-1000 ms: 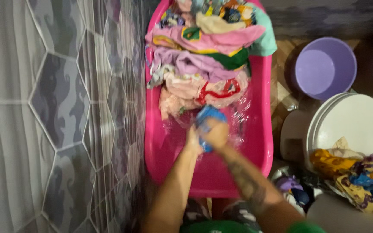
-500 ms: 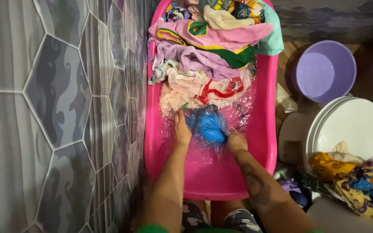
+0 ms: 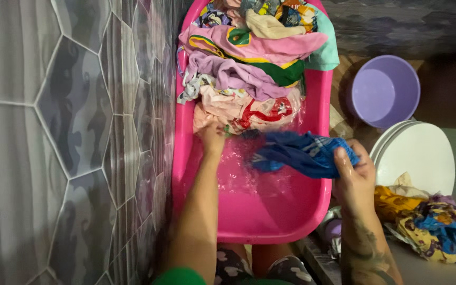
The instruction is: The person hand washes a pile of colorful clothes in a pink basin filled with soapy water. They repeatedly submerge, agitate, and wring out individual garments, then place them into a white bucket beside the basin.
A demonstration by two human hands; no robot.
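I judge the wash far from done: my right hand [image 3: 355, 170] grips the wet blue garment [image 3: 302, 153] lifted over the pink tub [image 3: 270, 221] rim, my left hand [image 3: 212, 136], fingers curled, reaches the heaped unwashed clothes [image 3: 249, 74].

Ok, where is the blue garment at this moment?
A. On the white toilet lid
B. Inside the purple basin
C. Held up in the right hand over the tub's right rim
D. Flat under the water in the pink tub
C: the right hand grips the blue garment, lifted over the right rim of the pink tub.
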